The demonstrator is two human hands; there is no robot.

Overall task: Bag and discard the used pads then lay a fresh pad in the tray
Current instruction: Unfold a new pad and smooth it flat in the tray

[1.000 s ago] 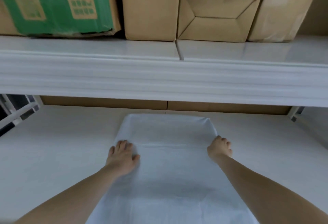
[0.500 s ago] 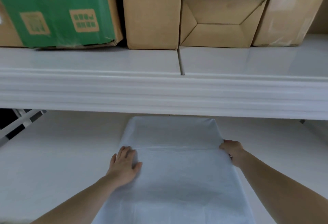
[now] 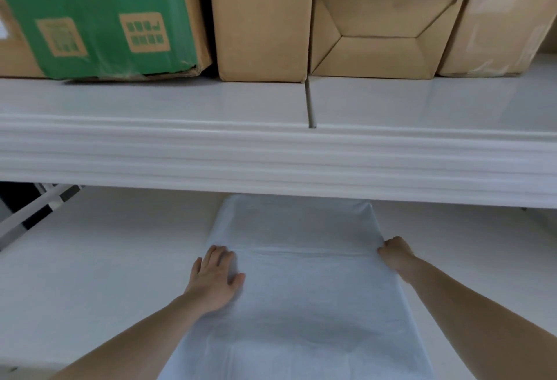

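Observation:
A pale blue-white fresh pad (image 3: 301, 298) lies spread flat on the white lower shelf surface (image 3: 105, 259), running from under the upper shelf toward me. My left hand (image 3: 215, 281) presses flat on the pad's left side with fingers straight. My right hand (image 3: 394, 254) is curled at the pad's right edge, gripping the edge. A fold line crosses the pad between the two hands. No tray rim or used pads show.
The thick white upper shelf edge (image 3: 271, 156) overhangs the pad's far end. On it stand a green printed box (image 3: 99, 18) and several brown cardboard boxes (image 3: 262, 18). A white metal frame (image 3: 33, 214) shows at far left.
The view has tilted up. My right hand slid outward from on top of the pad to its right edge. My left hand stays pressed in the same spot.

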